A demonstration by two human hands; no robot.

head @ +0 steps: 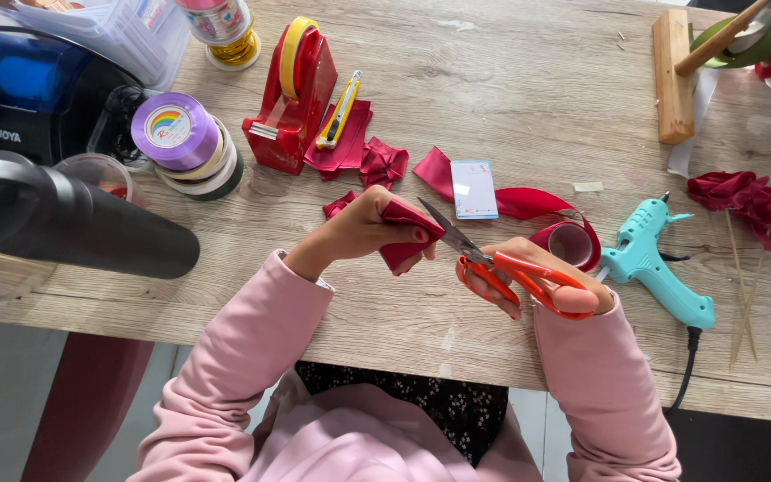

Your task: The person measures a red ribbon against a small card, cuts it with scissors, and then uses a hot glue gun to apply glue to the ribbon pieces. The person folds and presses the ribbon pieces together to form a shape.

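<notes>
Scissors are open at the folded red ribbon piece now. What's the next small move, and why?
Probably close the orange-handled scissors: their blades stand open, tips at the edge of the folded dark red ribbon piece that the left hand pinches above the wooden table, and the right hand already grips the handles.

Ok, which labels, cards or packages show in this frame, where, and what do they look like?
Round label: on the purple ribbon spool at left, white with a rainbow.
Small card: flat on the table beyond the hands, rectangular, white with blue edging.
Clear plastic box: top left corner, with a small sticker.
</notes>
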